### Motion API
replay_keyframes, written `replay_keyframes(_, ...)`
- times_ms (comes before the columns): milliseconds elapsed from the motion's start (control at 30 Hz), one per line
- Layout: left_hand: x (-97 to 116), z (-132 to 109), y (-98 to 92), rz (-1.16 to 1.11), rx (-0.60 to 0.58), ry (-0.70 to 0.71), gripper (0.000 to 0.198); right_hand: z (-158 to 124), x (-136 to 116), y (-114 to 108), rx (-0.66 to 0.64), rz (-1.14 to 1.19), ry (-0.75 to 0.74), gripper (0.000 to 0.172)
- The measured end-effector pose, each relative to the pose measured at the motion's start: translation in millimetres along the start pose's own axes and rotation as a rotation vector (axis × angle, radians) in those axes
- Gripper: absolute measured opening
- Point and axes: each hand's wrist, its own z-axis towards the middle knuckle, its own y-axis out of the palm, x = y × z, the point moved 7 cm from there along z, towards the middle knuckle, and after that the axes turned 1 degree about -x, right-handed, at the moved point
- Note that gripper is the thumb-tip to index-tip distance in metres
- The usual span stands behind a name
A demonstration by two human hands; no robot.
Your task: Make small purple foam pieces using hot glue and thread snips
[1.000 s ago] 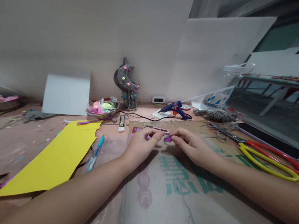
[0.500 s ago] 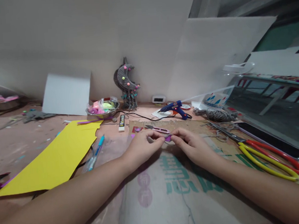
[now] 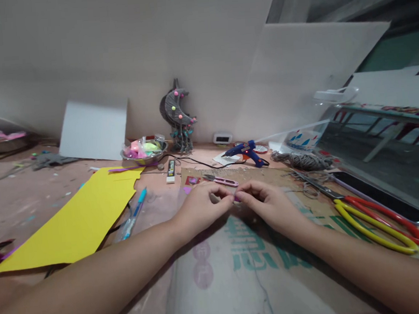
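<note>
My left hand (image 3: 203, 207) and my right hand (image 3: 266, 205) meet fingertip to fingertip over a printed cardboard sheet (image 3: 247, 270). Between them they pinch a small purple paper piece (image 3: 236, 198), of which only a sliver shows. Both hands have their fingers curled and pressed together. A small pink thread snipper (image 3: 221, 179) lies on the cardboard just beyond my fingers.
A yellow paper sheet (image 3: 80, 218) and a blue pen (image 3: 134, 215) lie to the left. Big scissors with yellow and red handles (image 3: 370, 221) and a black phone (image 3: 383, 196) lie to the right. At the back stand a blue glue gun (image 3: 245, 151), a bowl of coloured bits (image 3: 144, 152) and a moon ornament (image 3: 177, 112).
My two hands have drawn closer together, so the purple piece that showed between my fingertips is now almost hidden. Nothing else on the table has moved.
</note>
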Motion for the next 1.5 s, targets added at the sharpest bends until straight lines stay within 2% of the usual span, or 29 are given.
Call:
replay_keyframes(200,-6.6,2.5,-2.9,-0.086,0.029,-0.026,0.027,1.7,6.2,-0.2,-0.007,0.109,0.049,0.028)
replay_keyframes(333,-2.9,2.3,-0.5,-0.047,-0.007,0.003,0.022,3.0,6.8,2.0,-0.027,0.115,0.036,0.028)
replay_keyframes(533,-2.2,0.8,0.6,-0.043,-0.018,-0.024,0.017,3.5,2.9,1.9,-0.029,0.093,0.012,0.030)
replay_keyframes(667,-7.1,2.0,-1.1,-0.080,0.005,-0.063,0.018,4.2,5.2,0.7,-0.031,0.141,0.007,0.035)
replay_keyframes(933,-14.7,5.0,-1.4,-0.132,0.026,-0.096,0.021,3.3,10.1,-0.1,-0.030,0.128,0.058,0.030)
replay_keyframes(1067,-16.1,4.7,-1.1,-0.189,0.017,-0.098,0.027,4.8,9.2,3.0,-0.094,0.021,0.029,0.028)
replay_keyframes(1200,-10.9,2.4,0.9,-0.148,-0.035,-0.061,0.021,6.3,6.9,4.1,-0.133,-0.143,-0.010,0.028)
replay_keyframes(1367,-12.2,1.4,2.2,-0.127,-0.058,-0.100,0.018,6.0,1.6,4.2,-0.152,-0.220,-0.024,0.029)
replay_keyframes(1500,-16.1,3.7,0.7,-0.198,-0.018,-0.121,0.017,12.3,-8.6,-11.6,-0.106,-0.296,-0.084,0.030)
